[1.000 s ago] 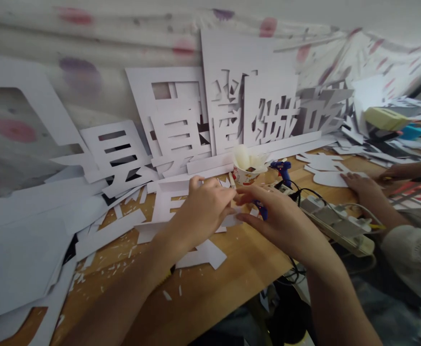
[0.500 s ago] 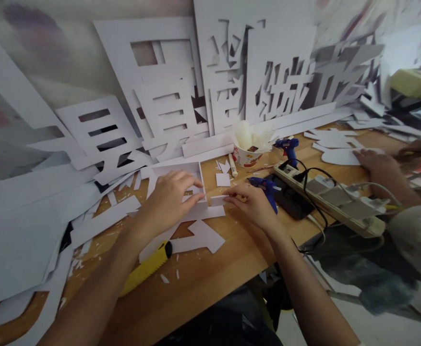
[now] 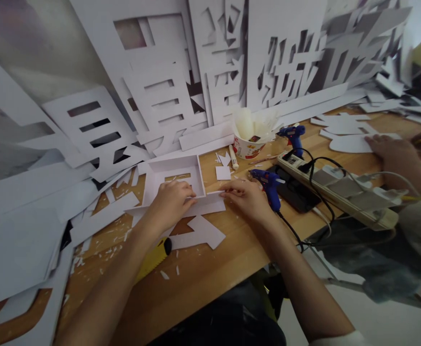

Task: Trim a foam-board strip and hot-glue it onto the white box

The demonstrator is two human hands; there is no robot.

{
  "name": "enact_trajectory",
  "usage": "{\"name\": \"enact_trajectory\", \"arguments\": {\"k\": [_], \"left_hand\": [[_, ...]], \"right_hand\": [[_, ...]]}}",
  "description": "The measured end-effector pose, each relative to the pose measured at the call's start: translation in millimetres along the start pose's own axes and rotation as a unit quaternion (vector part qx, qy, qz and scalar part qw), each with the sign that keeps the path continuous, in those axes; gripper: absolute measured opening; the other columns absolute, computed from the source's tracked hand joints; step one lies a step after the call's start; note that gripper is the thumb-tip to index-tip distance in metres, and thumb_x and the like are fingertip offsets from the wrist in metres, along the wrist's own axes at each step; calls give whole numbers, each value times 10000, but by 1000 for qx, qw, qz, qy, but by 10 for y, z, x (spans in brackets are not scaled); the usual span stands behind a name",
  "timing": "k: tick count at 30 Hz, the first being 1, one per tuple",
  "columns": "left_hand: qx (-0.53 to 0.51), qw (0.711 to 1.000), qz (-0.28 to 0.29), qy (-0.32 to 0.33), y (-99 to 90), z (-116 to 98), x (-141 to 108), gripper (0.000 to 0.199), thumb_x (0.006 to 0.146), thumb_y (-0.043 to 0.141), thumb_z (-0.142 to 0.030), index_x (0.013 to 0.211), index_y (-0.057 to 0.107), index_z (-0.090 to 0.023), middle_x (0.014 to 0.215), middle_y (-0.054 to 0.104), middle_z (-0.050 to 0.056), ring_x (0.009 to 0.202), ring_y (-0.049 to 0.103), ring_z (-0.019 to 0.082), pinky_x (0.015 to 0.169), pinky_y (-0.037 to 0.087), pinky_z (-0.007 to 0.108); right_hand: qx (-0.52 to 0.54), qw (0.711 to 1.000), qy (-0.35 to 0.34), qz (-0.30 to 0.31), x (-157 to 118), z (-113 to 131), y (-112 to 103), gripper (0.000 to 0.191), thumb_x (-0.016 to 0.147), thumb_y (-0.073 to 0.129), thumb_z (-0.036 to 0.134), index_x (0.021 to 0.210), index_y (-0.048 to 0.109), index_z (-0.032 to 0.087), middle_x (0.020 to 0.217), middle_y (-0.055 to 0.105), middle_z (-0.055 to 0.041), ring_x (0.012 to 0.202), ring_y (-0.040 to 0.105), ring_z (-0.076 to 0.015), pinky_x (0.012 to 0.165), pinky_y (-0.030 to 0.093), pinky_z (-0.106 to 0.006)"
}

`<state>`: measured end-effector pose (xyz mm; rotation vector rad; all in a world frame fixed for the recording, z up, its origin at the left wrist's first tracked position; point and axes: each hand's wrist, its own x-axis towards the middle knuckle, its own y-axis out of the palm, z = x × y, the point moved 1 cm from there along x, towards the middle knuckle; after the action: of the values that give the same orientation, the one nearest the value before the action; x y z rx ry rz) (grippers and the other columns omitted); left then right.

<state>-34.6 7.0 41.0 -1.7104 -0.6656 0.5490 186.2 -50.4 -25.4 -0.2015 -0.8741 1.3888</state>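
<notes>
A shallow open box of white foam board (image 3: 174, 163) lies on the table with a rectangular opening in its floor. Along its near side stands a narrow white foam board strip (image 3: 210, 196), its ends reaching past the box's corners. My left hand (image 3: 172, 202) pinches this strip near the middle, fingers on the box side. My right hand (image 3: 248, 199) holds the strip's right end between thumb and fingers. In front of the box lies a cut white foam board piece (image 3: 205, 233). A yellow-handled tool (image 3: 154, 259) lies partly under my left forearm.
Blue glue guns (image 3: 270, 185) lie right of my hands, beside a black phone (image 3: 296, 192) and a power strip (image 3: 340, 192) with cables. A paper cup (image 3: 248, 146) stands behind. Cut-out panels (image 3: 167, 96) lean on the wall. Another person's hand (image 3: 386, 144) rests on foam board at right.
The strip has come in against the near side of the box. My left hand has lowered slightly and turned; my right hand has moved little. The camera view has tilted down.
</notes>
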Motion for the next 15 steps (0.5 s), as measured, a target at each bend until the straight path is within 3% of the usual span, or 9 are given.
{"name": "enact_trajectory", "arguments": {"k": [15], "left_hand": [[38, 999, 23, -3, 15, -87, 34, 184, 940, 576, -206, 935, 754, -162, 964, 735, 75, 952, 653, 285, 883, 472, 455]], "right_hand": [[-13, 1000, 11, -1, -7, 42, -40, 187, 978, 635, 339, 924, 680, 165, 892, 684, -15, 840, 661, -169, 791, 549, -364]]}}
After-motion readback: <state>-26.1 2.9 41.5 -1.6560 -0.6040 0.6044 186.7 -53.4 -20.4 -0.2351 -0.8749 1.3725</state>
